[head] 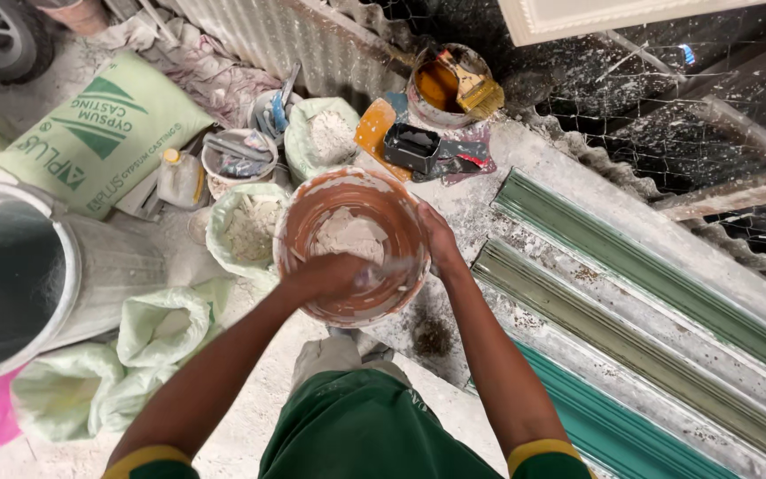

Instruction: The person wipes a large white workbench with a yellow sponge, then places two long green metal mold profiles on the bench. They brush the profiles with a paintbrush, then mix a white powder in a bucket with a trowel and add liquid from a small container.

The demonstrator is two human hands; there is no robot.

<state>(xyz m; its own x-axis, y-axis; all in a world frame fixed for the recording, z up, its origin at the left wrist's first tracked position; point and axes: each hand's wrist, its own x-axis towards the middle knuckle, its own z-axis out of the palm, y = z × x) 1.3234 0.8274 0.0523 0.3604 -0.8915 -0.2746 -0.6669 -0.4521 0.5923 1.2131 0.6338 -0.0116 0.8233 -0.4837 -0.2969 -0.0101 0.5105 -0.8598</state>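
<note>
Fingers: As I lean over the work, my left hand [325,275] is curled down inside the bowl, fingers closed into the white plaster; whether they grip a tool I cannot tell.
Other hand: My right hand [441,239] is wrapped on the far rim, steadying it.
Bowl: The orange mixing bowl [396,217] sits between my hands, above the edge of the table [560,208].
Progress: A pale lump of plaster [347,235] still sits heaped and uneven in the middle, so by my judgement the mixing is only partly done.
Around: Open green sacks of powder [246,226], a printed gypsum bag [99,133], a paint tin with a brush [454,84], and long green moulds [649,284] on the table.
</note>
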